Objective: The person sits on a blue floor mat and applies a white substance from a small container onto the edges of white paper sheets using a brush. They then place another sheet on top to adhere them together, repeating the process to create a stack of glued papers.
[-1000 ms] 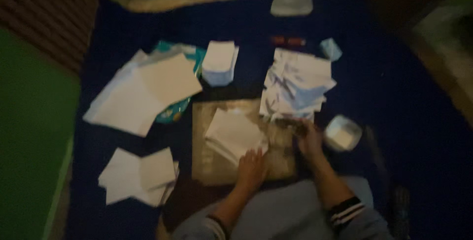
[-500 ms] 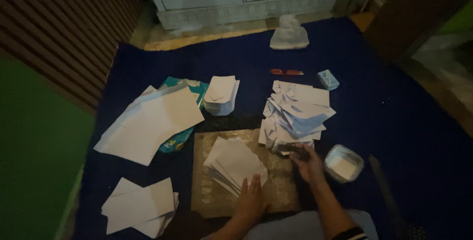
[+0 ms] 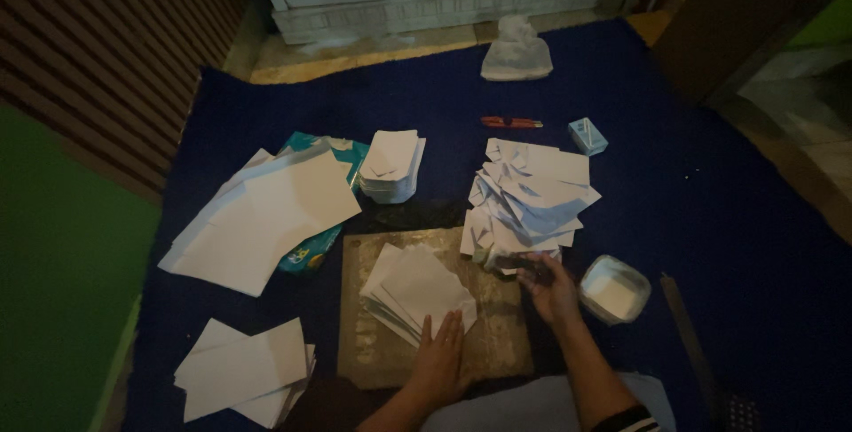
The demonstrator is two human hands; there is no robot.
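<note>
Paper stack on the board is where our left hand sits: we've got it flat, palm down, fingers together and stretched toward twelve o'clock, fingertips pressing the stack's near edge at about six o'clock. The stack is a fanned pile of white cut sheets, its long axis running from ten o'clock down to four o'clock, with one corner pointing at four o'clock just beside our fingertips.

Over at three o'clock from the stack, our right hand is curled around a small dark object. The fingers are closed on it, though it's too dim for us to say what it is. It touches the near edge of the folded paper pile, a loose heap spreading up toward one o'clock.

Just beside that hand at three o'clock sits a small white tub. At twelve o'clock from the board we see a neat stack of folded pieces. Out at ten o'clock lie large white sheets over a teal packet, and at eight o'clock, more sheets. Everything rests on the blue mat. Far off toward one o'clock lie a red pen-like item and a little light-blue box.
</note>
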